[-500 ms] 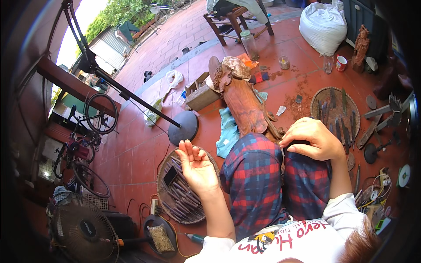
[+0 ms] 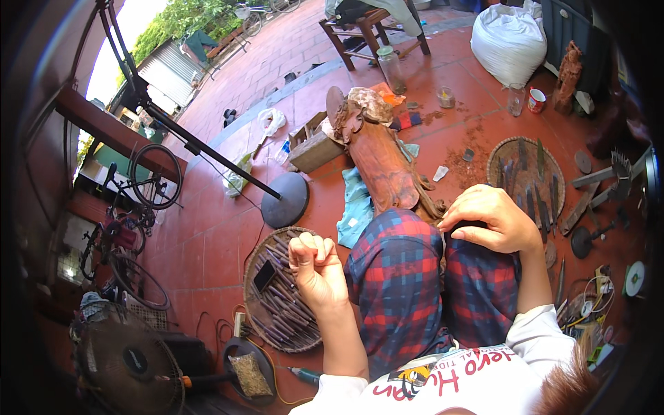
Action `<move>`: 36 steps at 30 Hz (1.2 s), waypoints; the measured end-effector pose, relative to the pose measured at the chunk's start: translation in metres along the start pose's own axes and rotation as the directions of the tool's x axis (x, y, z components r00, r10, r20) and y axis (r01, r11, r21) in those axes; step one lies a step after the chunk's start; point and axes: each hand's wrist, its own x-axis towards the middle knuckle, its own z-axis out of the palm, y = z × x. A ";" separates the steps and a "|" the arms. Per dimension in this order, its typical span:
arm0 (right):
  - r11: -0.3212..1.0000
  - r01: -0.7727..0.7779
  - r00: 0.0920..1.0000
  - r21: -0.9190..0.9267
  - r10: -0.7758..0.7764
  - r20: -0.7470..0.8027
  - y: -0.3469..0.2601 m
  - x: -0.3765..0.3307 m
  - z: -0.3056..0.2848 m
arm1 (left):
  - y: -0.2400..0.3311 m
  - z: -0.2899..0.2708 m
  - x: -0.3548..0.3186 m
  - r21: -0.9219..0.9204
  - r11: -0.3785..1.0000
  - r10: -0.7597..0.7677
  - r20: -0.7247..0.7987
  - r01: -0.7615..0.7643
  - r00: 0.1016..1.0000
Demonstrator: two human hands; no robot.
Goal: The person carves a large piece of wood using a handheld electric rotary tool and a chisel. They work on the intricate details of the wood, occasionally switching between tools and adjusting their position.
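My left hand is raised over the near edge of a round woven basket, its fingers curled in toward the palm and nothing visible in them. Many slim carving tools lie in that basket, with a dark phone on top. Draped over my right knee is my right hand, empty, the thumb apart from the bent fingers. A reddish carved wooden figure lies just beyond my knees, its near end partly hidden by them. Light blue cloth shows beside it.
A second round tray of tools is at the right, with clamps and cables nearby. A lamp stand's round base and a fan stand on the left. Behind the figure are a wooden box, a glass jar and a stool.
My left hand's fingers have curled from stretched out into a loose fist, and it has shifted slightly right and down. My right hand stays on the knee.
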 end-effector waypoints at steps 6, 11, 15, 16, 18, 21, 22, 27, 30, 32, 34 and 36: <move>1.000 -0.001 1.000 0.008 0.001 -0.006 -0.002 0.001 0.002 | 0.010 0.038 -0.007 0.073 0.997 0.006 0.122 -0.015 0.993; 1.000 -0.007 1.000 0.008 0.007 -0.012 -0.001 -0.001 0.003 | 0.019 0.060 -0.012 -0.033 0.999 0.014 0.265 -0.005 0.964; 1.000 0.016 1.000 0.011 -0.015 -0.021 -0.001 0.001 0.003 | 0.035 0.071 -0.010 -0.056 0.994 -0.061 0.429 0.094 0.901; 1.000 0.016 1.000 0.017 -0.016 -0.017 -0.002 0.002 0.004 | 0.038 0.077 -0.011 -0.003 0.997 -0.064 0.400 0.071 0.914; 1.000 0.008 1.000 0.012 -0.008 -0.009 -0.001 0.002 0.003 | 0.043 0.095 -0.012 0.099 0.995 -0.066 0.385 0.030 0.921; 1.000 -0.018 1.000 -0.015 0.018 0.000 0.000 -0.004 -0.002 | 0.055 0.120 -0.004 0.085 0.981 -0.195 0.473 0.176 0.859; 0.999 -0.027 1.000 -0.022 0.027 0.002 0.001 -0.005 -0.003 | 0.061 0.129 0.000 0.043 0.960 -0.258 0.514 0.276 0.818; 0.999 0.011 1.000 0.030 -0.012 0.002 -0.003 0.006 0.004 | 0.115 0.200 0.010 0.297 0.878 -0.478 0.603 0.377 0.639; 0.999 0.022 1.000 0.026 -0.022 -0.001 -0.002 0.004 0.005 | 0.121 0.210 0.006 0.355 0.854 -0.519 0.644 0.381 0.563; 1.000 -0.007 1.000 0.007 0.007 0.012 -0.003 0.002 0.001 | 0.119 0.206 0.007 0.357 0.853 -0.518 0.669 0.381 0.533; 1.000 -0.004 1.000 -0.008 0.005 0.023 -0.006 0.000 -0.002 | 0.123 0.204 0.004 0.363 0.851 -0.520 0.685 0.380 0.509; 1.000 -0.003 0.999 -0.016 0.004 0.032 -0.007 0.003 -0.006 | 0.125 0.207 -0.001 0.374 0.860 -0.507 0.700 0.347 0.503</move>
